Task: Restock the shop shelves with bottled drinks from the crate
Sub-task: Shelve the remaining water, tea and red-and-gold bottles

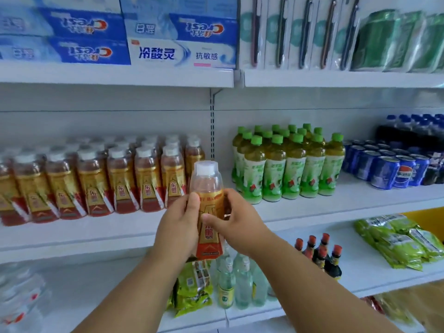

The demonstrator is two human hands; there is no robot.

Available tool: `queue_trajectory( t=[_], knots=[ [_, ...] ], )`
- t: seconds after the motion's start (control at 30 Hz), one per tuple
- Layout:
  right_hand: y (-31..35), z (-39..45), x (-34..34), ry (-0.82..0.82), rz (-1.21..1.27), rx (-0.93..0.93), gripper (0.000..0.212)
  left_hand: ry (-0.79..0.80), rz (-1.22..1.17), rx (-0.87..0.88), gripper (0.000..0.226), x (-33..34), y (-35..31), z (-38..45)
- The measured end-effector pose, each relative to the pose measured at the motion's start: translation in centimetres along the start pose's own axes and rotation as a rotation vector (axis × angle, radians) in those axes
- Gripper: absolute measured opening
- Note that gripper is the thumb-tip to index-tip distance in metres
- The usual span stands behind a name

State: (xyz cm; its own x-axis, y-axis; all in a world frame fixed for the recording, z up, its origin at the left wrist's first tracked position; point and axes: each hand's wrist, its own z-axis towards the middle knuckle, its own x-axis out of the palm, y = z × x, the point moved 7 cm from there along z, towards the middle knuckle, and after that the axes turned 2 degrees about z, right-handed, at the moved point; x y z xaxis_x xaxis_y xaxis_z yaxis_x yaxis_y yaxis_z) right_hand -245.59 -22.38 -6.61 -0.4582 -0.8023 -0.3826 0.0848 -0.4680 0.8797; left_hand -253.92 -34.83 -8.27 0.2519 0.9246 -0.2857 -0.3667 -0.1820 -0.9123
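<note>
I hold an orange drink bottle (208,188) with a gold-and-red label and a clear cap upright in front of the middle shelf (96,233). My left hand (179,227) grips its left side, thumb on the label. My right hand (236,223) holds the right side, with the thumb across the front. Rows of the same orange bottles (101,179) fill the middle shelf to the left, with a gap at the row's right end just behind the held bottle. The crate is not in view.
Green-capped tea bottles (286,164) and blue cans (389,168) stand on the same shelf to the right. Toothpaste boxes (120,32) and hanging packs sit above. Below are clear bottles (240,282), green packets (398,239), dark sauce bottles (322,253).
</note>
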Motion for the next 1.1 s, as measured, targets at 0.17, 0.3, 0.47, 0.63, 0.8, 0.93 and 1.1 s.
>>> queue_trajectory(
  t=[0.17, 0.3, 0.47, 0.63, 0.8, 0.93, 1.1],
  knots=[
    [-3.0, 6.7, 0.6, -0.031, -0.086, -0.027, 0.041, -0.183, 0.066, -0.086, 0.013, -1.1, 2.5, 2.7],
    [-4.1, 11.7, 1.1, -0.028, -0.185, -0.071, 0.047, -0.020, 0.061, -0.213, 0.015, 1.8, 4.1, 5.5],
    [-6.1, 14.7, 2.0, 0.003, -0.183, -0.039, 0.047, -0.014, 0.006, -0.315, 0.015, 3.7, 6.3, 7.8],
    [-6.7, 17.3, 2.4, 0.004, -0.226, -0.052, 0.053, -0.069, -0.016, -0.326, 0.020, 4.1, 7.1, 9.6],
    [-7.4, 18.7, 2.5, -0.010, -0.291, -0.056, 0.065, -0.123, -0.032, -0.328, 0.021, 4.7, 7.0, 10.6],
    [-7.7, 19.3, 2.7, -0.002, -0.256, -0.040, 0.069, -0.153, -0.023, -0.328, 0.018, 4.8, 6.7, 11.2],
    [-7.7, 19.6, 2.8, 0.027, -0.286, -0.048, 0.071, -0.167, -0.024, -0.303, 0.019, 5.1, 5.8, 11.2]
  ],
)
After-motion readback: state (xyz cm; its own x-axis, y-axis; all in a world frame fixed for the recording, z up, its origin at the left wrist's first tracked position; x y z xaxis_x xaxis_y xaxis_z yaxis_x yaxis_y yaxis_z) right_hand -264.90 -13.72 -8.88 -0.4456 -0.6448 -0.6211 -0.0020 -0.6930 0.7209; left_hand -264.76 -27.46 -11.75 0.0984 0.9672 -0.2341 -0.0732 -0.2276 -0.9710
